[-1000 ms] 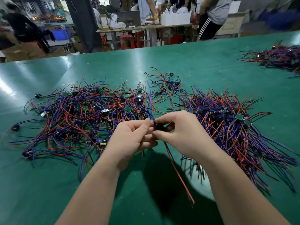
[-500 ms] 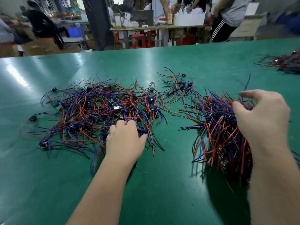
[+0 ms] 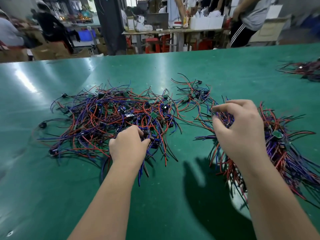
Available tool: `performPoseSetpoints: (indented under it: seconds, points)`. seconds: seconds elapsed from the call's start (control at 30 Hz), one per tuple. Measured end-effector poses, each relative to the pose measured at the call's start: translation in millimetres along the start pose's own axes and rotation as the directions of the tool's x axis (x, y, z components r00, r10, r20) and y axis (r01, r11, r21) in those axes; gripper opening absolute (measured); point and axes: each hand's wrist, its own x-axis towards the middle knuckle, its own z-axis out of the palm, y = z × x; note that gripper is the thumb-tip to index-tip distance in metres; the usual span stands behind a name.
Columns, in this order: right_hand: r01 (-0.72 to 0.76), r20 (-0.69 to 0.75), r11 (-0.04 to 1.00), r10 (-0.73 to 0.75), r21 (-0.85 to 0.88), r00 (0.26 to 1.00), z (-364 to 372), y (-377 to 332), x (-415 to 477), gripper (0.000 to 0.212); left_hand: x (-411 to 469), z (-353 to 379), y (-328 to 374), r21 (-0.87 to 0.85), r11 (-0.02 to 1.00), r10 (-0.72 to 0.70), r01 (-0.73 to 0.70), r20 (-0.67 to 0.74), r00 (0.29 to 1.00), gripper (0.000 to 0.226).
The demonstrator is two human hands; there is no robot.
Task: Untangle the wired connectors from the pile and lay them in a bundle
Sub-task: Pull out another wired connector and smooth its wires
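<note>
A green desk (image 3: 173, 196) carries the tangled pile (image 3: 107, 118) at left and the combed bundle (image 3: 285, 153) at right, well apart. The right hand (image 3: 242, 132) hovers over the bundle's head with its grip loosely curled, seemingly empty. The left hand (image 3: 129, 146) is at the pile's near edge, thumb and fingers closing on a dark connector (image 3: 152, 138); whether it is pinched I cannot tell. Best to lift by the connector, slowly, letting its leads slide free rather than drag neighbours.
</note>
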Motion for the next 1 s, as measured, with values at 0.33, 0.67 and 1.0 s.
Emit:
performPoseSetpoints:
  seconds: [0.33,0.67,1.0]
  points:
    - [0.022,0.079,0.992,-0.032,0.122,0.996,13.7,-9.6,-10.1,0.013,3.3,-6.5,7.8,-0.798,0.6,-0.097,-0.064,-0.151,0.984,0.015]
    - [-0.076,0.203,0.97,0.028,0.231,0.979,19.4,-14.2,-14.1,0.014,-1.4,-23.0,12.5,-0.883,0.459,-0.174,-0.096,-0.195,0.965,0.009]
    - [-0.066,0.25,0.974,0.01,0.219,0.968,20.6,-15.6,-16.9,0.013,-1.8,-16.3,0.8,0.057,0.986,0.168,-0.158,-0.338,0.926,0.023]
